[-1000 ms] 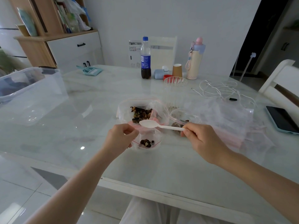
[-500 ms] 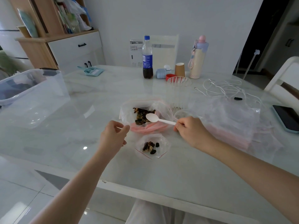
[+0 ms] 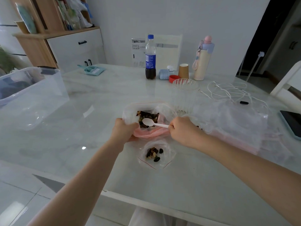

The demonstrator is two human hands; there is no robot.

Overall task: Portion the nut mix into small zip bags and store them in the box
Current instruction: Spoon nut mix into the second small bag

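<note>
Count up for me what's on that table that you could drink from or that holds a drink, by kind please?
Soda bottle: 1
Paper cup: 1
Flask with a pink cap: 1
Total: 3

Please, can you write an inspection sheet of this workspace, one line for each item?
Surface: glossy marble table, reflective.
Job's things: big nut mix bag open; small zip bag partly filled, unsealed; clear box far left.
Clutter: cola bottle, paper cup, flask, phone, spare bags.
Hands: left hand grips big bag's rim; right hand holds white spoon.
Cables: white cable tangled.
Surroundings: cabinet, chair.
</note>
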